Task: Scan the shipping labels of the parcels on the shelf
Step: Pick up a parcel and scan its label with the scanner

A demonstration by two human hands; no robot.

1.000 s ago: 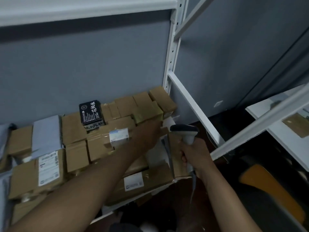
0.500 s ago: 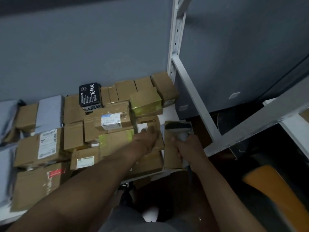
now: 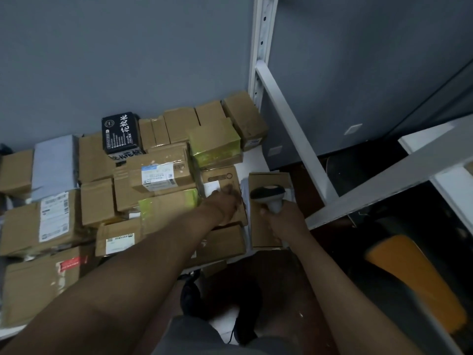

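While my right hand [image 3: 285, 219] grips the scanner [image 3: 268, 197] by its handle, fingers wrapped round it, the scanner's head sits over a narrow box [image 3: 266, 213] at centre right of the frame, at the right end of the shelf [image 3: 243, 165]. My left hand [image 3: 224, 203] lies just left of it, resting on a brown box [image 3: 222, 180] with a white label [image 3: 211, 188]; the fingers touch that box near the label, but blur keeps me from telling whether they are flat or curled, so I cannot tell the grip there. The two hands are near each other, not touching.

I count one scanner and roughly twenty parcels packed across the shelf, from centre to the left edge; the heap is too crowded for an exact figure. One is black [image 3: 120, 133] with white lettering, one is grey [image 3: 55, 160], two carry yellow-green tape. Five white labels face up.

Both forearms reach forward and down from the lower frame, the left crossing diagonally from lower left.
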